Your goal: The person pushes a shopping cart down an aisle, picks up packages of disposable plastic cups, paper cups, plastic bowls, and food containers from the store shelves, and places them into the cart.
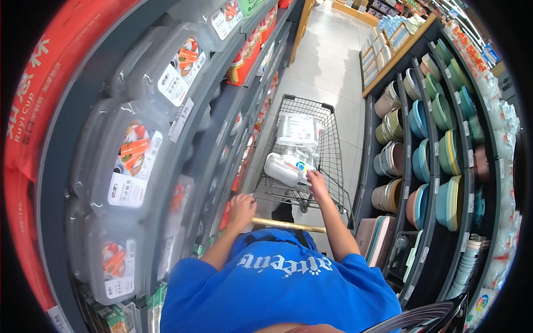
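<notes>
My right hand (317, 185) is at the right edge of a white plastic-wrapped pack (284, 169), fingertips beside its printed label, fingers loosely apart. That pack lies in the near part of a wire shopping cart (333, 147). Just beyond it in the cart is another white wrapped pack (297, 130) with printed text. My left hand (242, 211) hovers by the left end of the cart's yellowish handle (288, 224), fingers loosely bent and nothing visible in them. The handle runs across in front of my blue shirt.
Close on the left, a shelf (180, 119) holds clear food containers (133, 161) with pictured labels. Red packages (244, 61) stand farther along it. On the right, shelves carry stacked colored bowls and basins (449, 202). The tiled aisle (325, 61) stretches ahead between them.
</notes>
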A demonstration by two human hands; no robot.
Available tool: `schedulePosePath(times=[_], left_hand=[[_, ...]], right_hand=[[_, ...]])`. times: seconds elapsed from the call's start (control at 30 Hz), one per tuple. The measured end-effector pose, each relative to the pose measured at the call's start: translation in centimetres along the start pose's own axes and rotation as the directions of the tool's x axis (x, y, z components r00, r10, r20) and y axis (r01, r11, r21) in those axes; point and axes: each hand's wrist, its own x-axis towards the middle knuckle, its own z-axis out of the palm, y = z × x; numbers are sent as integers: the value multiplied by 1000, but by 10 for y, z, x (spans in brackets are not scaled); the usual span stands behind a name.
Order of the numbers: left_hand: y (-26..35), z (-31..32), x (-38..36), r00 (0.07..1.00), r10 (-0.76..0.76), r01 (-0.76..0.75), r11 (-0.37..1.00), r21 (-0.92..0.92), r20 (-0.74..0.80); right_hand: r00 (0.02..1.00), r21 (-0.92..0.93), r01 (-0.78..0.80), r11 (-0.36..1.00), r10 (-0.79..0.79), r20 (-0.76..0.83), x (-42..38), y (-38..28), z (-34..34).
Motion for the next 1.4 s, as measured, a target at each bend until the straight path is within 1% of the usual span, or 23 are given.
schedulePosePath(times=[0.03,0.07,0.1,0.13,0.17,0.2,0.23,0.27,0.3,0.33,0.37,0.4,0.5,0.9,0.97,1.07,1.17,1.2,1.27,1.3,1.33,1.37,1.4], left_hand=[[6,-10,12,996,37,-41,999,-37,-85],[16,-26,26,984,71,-83,994,-69,-165],[47,-64,48,974,47,-114,946,-303,-222],[82,-107,67,934,87,-204,927,-316,-346],[128,-164,77,916,123,-266,898,-351,-382],[156,-208,81,796,302,-487,834,-259,-524],[182,-249,84,640,451,-667,728,-158,-622],[200,-267,85,373,473,-845,529,-81,-798],[219,-288,85,165,446,-932,362,9,-880],[234,-301,83,26,414,-962,259,90,-910],[247,-309,81,-38,389,-969,209,129,-921],[258,-316,81,-76,374,-974,171,149,-924],[269,-324,79,-112,354,-975,142,171,-929],[281,-329,68,-86,353,-976,159,151,-931],[282,-327,66,-91,356,-978,144,151,-930],[282,-325,66,-64,350,-980,155,125,-934],[279,-316,66,0,344,-982,179,66,-939],[276,-308,64,56,331,-977,213,17,-942],[253,-273,66,397,307,-867,434,-245,-865],[224,-269,70,640,504,-740,608,-289,-580],[199,-226,70,810,372,-555,737,-387,-453],[169,-185,72,950,253,-310,826,-471,-180],[133,-141,68,961,273,-275,911,-307,-49]], right_hand=[[999,66,42,997,-43,10,-31,-45,1],[966,76,257,963,-257,-5,-58,-86,1],[891,80,454,887,-454,-23,-88,-126,-1],[776,45,631,774,-629,-51,-132,-172,-4],[627,5,778,628,-776,-70,-176,-216,-8],[396,-34,916,401,-913,-92,-209,-244,-13],[135,-59,988,143,-983,-121,-238,-268,-17],[-130,-118,986,-115,-984,-121,-263,-287,-24],[-395,-154,914,-375,-910,-126,-277,-304,-28],[-491,-91,871,-483,-848,-201,-301,-319,-23],[-553,-80,831,-551,-802,-225,-315,-328,-22],[-575,-62,814,-578,-786,-226,-327,-332,-25],[-600,-54,795,-605,-770,-216,-344,-332,-34],[-586,-86,810,-580,-795,-156,-363,-319,-59],[-591,-97,806,-584,-784,-190,-364,-316,-55],[-587,-121,809,-575,-780,-218,-363,-312,-45],[-538,-119,843,-525,-814,-219,-349,-305,-20],[-484,-118,875,-470,-847,-219,-336,-299,-17],[-212,-132,973,-189,-958,-194,-294,-265,-28],[-10,-149,989,14,-987,-157,-270,-242,-33],[251,-284,920,272,-962,-108,-238,-210,-40],[563,-495,742,451,-821,97,-215,-187,-56],[703,-727,575,374,-681,205,-195,-143,-71]])
